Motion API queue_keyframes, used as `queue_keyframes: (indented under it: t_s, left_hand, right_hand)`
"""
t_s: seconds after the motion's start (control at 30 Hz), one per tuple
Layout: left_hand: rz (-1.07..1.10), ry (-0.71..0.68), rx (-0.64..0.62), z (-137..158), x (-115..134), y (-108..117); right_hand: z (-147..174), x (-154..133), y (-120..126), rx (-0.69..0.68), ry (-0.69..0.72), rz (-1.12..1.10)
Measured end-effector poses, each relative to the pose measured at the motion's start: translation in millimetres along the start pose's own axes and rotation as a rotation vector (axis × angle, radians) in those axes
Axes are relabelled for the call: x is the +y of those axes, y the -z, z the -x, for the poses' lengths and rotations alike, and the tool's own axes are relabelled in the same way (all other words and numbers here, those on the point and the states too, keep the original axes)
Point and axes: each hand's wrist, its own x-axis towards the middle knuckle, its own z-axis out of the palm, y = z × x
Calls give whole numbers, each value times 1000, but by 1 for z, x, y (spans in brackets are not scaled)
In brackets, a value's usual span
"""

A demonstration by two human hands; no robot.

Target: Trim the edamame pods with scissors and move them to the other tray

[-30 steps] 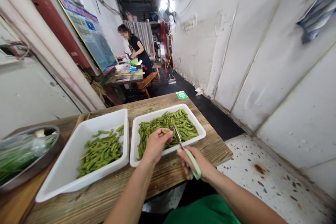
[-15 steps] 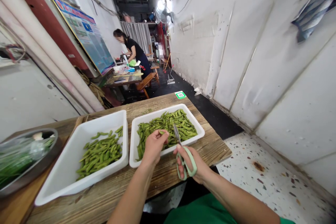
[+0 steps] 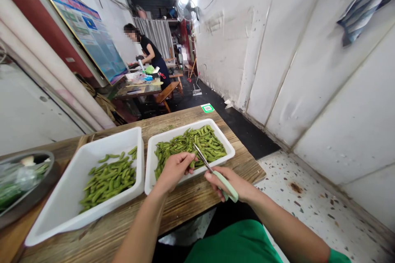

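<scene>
My left hand (image 3: 174, 168) is closed in a pinch over the near side of the right white tray (image 3: 150, 172), with an edamame pod (image 3: 192, 164) partly hidden at its fingertips. Light-green-handled scissors (image 3: 226, 187) are gripped in my right hand (image 3: 236, 181), at that tray's near right corner. Their blades point up and left, the tips close to my left fingertips. Many green edamame pods (image 3: 206, 139) fill the right tray. In the left white tray (image 3: 58, 209) lies a smaller heap of pods (image 3: 111, 178), toward its right side.
Both trays stand on a wooden table (image 3: 129, 230). A metal bowl (image 3: 51, 176) with bagged green vegetables is at the far left. A green QR-code card (image 3: 207, 108) lies at the far edge. Beyond, a person (image 3: 151, 53) bends over another table (image 3: 138, 89). A white wall runs along the right.
The scissors have turned, their blades now angling further left toward my left fingers, which have tilted down slightly. The whole view has shifted, so the trays appear further left.
</scene>
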Motion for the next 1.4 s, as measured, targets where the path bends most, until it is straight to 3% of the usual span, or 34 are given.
queue_keyframes:
  t_s: [0.17, 0.37, 0.43, 0.5, 0.57, 0.63, 0.7, 0.77, 0.87, 0.93, 1.03, 1.13, 1.27, 1.4]
  left_hand:
    - [-77, -3, -9, 3, -1, -7]
    - [-136, 43, 104, 1, -4, -15]
    - [-323, 9, 239, 3, -2, 1]
    - [-626, -18, 521, 10, -1, 31]
    - [-937, 69, 824, 20, -1, 68]
    - [-1124, 223, 890, 29, -3, 97]
    - [-1213, 291, 941, 32, -4, 110]
    - [-1236, 186, 846, 24, -5, 103]
    - [-1182, -73, 384, -7, -10, 74]
    - [-1138, -94, 191, -32, -15, 54]
    - [-1078, -31, 134, -60, -25, 40]
    - [-1026, 8, 133, -72, -33, 45]
    - [-910, -12, 121, -64, -35, 56]
    - [-754, -104, 58, -51, -34, 52]
  right_hand:
    - [-4, 5, -5, 8, -5, -67]
    - [-9, 18, -20, 86, -88, -209]
    - [-9, 20, -18, 83, -99, -300]
    - [-7, 21, -13, 79, -99, -403]
    - [-4, 21, -7, 81, -91, -467]
    - [-1, 22, 0, 59, -82, -514]
    - [0, 24, 3, 6, -62, -574]
    - [-1, 27, 3, -54, -58, -587]
    - [-2, 32, -2, -105, -78, -528]
    - [-1, 35, -5, -112, -79, -489]
    - [0, 37, -8, -108, -70, -461]
    - [2, 39, -7, -97, -63, -446]
    - [0, 37, -7, -92, -62, -421]
    - [-4, 31, -8, -101, -79, -396]
